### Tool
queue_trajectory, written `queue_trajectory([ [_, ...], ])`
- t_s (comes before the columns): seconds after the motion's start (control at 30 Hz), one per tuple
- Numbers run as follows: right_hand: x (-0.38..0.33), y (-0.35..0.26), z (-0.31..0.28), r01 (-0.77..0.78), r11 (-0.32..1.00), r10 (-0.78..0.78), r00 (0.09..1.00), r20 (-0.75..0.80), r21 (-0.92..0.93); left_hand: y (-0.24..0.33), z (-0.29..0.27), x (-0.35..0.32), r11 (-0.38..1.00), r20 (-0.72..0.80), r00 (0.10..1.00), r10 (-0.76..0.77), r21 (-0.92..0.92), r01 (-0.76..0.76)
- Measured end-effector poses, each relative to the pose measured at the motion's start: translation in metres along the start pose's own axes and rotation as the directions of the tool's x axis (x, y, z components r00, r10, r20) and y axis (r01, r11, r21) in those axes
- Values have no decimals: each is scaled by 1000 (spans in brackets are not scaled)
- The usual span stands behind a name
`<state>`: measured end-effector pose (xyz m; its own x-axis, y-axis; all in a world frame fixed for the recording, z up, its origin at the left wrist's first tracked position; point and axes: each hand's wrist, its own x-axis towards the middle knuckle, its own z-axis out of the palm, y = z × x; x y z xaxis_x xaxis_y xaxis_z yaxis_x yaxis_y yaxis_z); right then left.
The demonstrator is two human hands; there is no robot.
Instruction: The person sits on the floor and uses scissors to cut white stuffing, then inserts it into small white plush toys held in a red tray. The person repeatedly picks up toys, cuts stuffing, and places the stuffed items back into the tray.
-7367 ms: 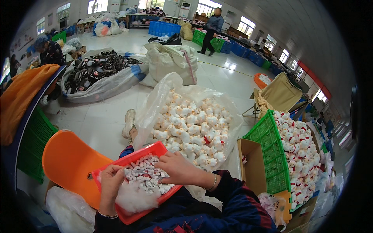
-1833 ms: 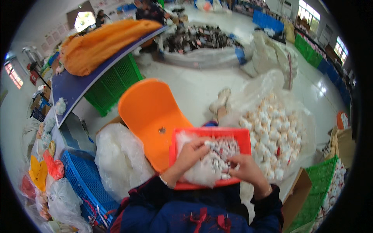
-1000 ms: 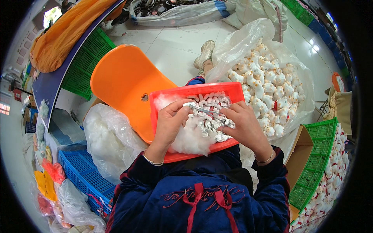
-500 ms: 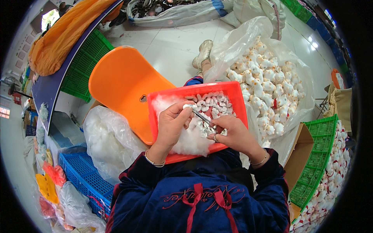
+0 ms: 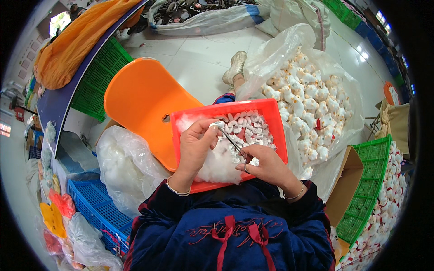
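Over a red tray (image 5: 281, 135) on my lap, my left hand (image 5: 194, 147) pinches a small white fabric piece (image 5: 216, 124) between thumb and fingertips. My right hand (image 5: 266, 166) is closed around the ring handles of slim metal forceps (image 5: 231, 142). Their tip reaches up to the white piece; whether it is inside the piece is too small to tell. A clump of white stuffing (image 5: 219, 165) fills the tray's left and near part, below my left hand. Many small white fabric pieces (image 5: 246, 122) lie in its far right part.
An orange chair (image 5: 140, 92) stands beyond the tray to the left, near a clear bag of stuffing (image 5: 122, 158) and a blue crate (image 5: 97, 203). At right are a bag of white plush toys (image 5: 312, 99), a cardboard box (image 5: 346, 185) and a green crate (image 5: 368, 189).
My right hand has shifted slightly left and nearer to me, and the forceps now slant more steeply. My left hand still pinches the white piece, turned a little.
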<state>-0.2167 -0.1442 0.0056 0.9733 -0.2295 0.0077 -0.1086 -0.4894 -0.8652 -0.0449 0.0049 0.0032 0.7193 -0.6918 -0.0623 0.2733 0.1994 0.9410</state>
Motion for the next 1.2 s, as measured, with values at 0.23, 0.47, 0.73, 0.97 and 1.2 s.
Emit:
queue_trajectory([
  [0.23,3,-15,14,-111,975,102,993,53,194,-3,4,-2,996,-38,997,71,59,-69],
  [0.47,3,-11,21,-78,984,81,997,-8,159,-7,1,-1,999,-40,998,52,-8,-53],
  [0.73,0,-16,24,-108,972,109,994,5,207,-10,6,-2,991,-31,991,126,43,-125],
  [0.97,-1,-5,24,16,999,-21,989,-146,-34,-4,0,1,991,-28,998,61,123,-57],
  [1.2,-2,3,26,49,989,-76,978,-194,-142,3,-8,15,999,108,993,-43,34,40],
])
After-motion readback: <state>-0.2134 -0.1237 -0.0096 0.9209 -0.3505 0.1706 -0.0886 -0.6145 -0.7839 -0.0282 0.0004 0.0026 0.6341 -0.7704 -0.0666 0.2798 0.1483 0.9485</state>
